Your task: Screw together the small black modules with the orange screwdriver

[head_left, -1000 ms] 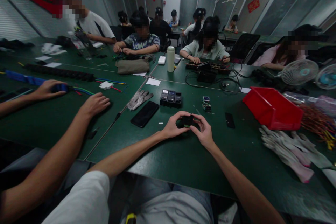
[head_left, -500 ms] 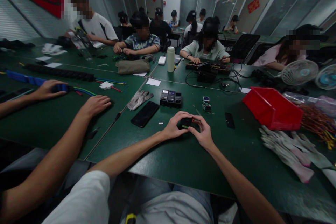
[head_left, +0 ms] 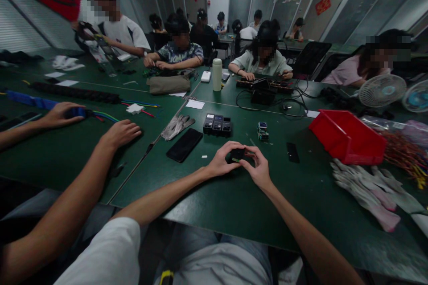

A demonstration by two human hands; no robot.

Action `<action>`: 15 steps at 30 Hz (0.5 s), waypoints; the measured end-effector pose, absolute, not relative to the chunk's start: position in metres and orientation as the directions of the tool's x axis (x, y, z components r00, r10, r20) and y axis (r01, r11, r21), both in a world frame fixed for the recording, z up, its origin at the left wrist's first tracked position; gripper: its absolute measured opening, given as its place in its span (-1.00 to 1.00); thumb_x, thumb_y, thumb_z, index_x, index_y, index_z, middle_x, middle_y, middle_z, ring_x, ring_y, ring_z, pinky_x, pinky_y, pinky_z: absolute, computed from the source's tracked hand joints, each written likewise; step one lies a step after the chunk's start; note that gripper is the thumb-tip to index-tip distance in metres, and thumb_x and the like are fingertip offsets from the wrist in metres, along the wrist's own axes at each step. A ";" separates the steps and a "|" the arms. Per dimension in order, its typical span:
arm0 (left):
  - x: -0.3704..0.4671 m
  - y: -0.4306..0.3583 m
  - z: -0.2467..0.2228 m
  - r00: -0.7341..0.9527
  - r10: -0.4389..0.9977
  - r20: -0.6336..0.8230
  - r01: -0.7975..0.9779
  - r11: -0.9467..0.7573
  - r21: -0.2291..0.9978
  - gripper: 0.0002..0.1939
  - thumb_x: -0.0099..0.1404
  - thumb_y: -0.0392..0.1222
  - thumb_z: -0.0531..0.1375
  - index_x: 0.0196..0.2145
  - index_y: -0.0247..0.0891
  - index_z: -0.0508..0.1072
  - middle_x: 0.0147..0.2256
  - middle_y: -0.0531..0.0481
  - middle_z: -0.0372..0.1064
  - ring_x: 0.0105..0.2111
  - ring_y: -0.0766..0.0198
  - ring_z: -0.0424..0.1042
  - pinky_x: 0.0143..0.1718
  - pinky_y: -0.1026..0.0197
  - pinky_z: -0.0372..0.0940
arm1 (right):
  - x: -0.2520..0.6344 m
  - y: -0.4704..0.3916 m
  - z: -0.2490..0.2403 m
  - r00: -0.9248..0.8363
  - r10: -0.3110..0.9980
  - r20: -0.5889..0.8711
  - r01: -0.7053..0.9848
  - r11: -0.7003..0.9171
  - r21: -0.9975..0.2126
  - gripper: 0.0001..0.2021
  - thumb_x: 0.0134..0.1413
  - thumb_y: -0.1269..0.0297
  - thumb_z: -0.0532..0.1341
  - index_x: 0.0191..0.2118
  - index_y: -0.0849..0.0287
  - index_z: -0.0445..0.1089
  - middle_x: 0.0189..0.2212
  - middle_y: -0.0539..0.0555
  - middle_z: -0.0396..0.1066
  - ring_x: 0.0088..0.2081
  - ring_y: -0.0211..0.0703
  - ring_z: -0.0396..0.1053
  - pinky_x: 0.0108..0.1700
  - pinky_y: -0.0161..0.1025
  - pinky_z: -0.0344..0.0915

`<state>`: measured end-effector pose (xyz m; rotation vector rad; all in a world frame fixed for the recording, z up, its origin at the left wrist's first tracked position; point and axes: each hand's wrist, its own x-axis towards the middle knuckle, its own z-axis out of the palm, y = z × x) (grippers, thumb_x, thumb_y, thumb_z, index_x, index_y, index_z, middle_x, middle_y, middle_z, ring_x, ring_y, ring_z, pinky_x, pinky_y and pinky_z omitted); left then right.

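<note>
Between my two hands is a small black casing [head_left: 236,156] with a bit of green board at its lower edge. My left hand [head_left: 222,160] grips its left side, fingers over the top and thumb below. My right hand [head_left: 259,169] pinches the other side, fingers curled and thumb touching the near edge. Beyond them lie a black block with three bays [head_left: 217,125] and a small green circuit module [head_left: 262,131]. A black phone [head_left: 184,145] rests to the left, and a thin black plate [head_left: 292,152] to the right.
At the right are a red bin [head_left: 349,140], grey gloves [head_left: 368,191] and copper-coloured wires [head_left: 404,156]. Another glove [head_left: 177,127] lies behind the phone. A neighbour's hands [head_left: 122,134] rest at the left by a blue strip [head_left: 31,99]. A bottle [head_left: 217,75] stands farther back.
The black casing has turned slightly between my fingers, and the orange-red part seen at its right is no longer distinct. Across the table at the left, a person has raised a dark object.
</note>
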<state>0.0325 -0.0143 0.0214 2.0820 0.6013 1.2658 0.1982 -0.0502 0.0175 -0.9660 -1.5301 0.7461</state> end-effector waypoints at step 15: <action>0.035 -0.015 0.012 0.466 0.797 0.385 0.145 -0.498 0.855 -0.50 0.01 -0.11 0.30 -0.13 -0.31 0.23 -0.28 -0.01 0.30 -0.32 0.30 0.31 -0.31 0.27 0.26 | 0.205 -0.054 0.026 -0.198 0.837 0.510 0.356 0.546 -0.758 -0.53 0.08 0.27 0.17 0.15 0.01 0.19 0.03 0.13 0.24 -0.02 0.00 0.27 0.02 0.01 0.26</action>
